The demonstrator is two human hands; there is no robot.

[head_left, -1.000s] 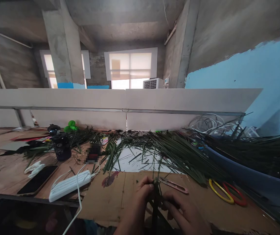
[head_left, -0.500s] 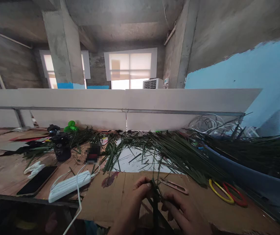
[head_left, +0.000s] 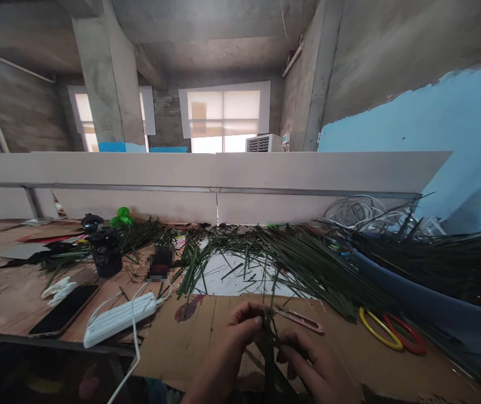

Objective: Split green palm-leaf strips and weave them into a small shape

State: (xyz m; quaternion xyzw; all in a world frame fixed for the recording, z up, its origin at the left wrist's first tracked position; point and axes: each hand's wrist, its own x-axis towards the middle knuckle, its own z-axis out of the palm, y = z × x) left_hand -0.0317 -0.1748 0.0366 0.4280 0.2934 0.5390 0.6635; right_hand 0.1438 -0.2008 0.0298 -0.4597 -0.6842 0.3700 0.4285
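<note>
Dark green leaf strips point(head_left: 269, 350) run between my two hands, over a sheet of cardboard point(head_left: 190, 342). My left hand point(head_left: 240, 331) pinches them near their upper end, thumb against fingers. Lower and to the right, my right hand point(head_left: 305, 356) has its fingers curled on the same strips. Just beyond the hands lies a pinkish box cutter point(head_left: 301, 320) on the cardboard. How the strips cross between my fingers is partly hidden.
Scissors with yellow and red handles point(head_left: 402, 334) lie to the right, beside a blue tub point(head_left: 417, 289) of dark leaves. Cut leaves point(head_left: 308, 258) cover the back. Leftward are a power strip point(head_left: 118, 320), a phone point(head_left: 64, 310) and a dark bottle point(head_left: 105, 252).
My left fingers have shifted slightly over the top of the leaf strips, and the strips below have turned a little between my hands. Everything else stays in place.
</note>
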